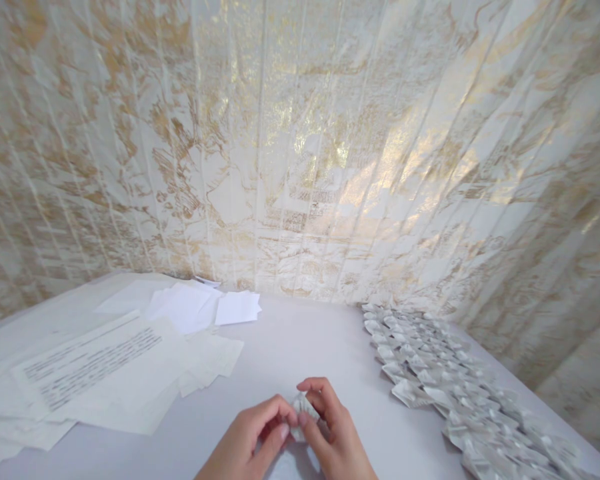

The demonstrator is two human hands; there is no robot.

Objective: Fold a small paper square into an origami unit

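Note:
Both my hands meet low in the middle of the view over a white table (290, 340). My left hand (250, 440) and my right hand (333, 430) pinch a small folded piece of printed paper (304, 405) between fingertips and thumbs. Most of the piece is hidden by my fingers. To the right lie rows of several finished folded paper pieces (445, 373), running from the wall toward the near edge.
Printed paper sheets (95, 367) lie spread at the left. A stack of small white paper squares (237, 308) and larger blank sheets (183, 307) sit near the back. A white and gold patterned wall (300, 147) rises right behind the table.

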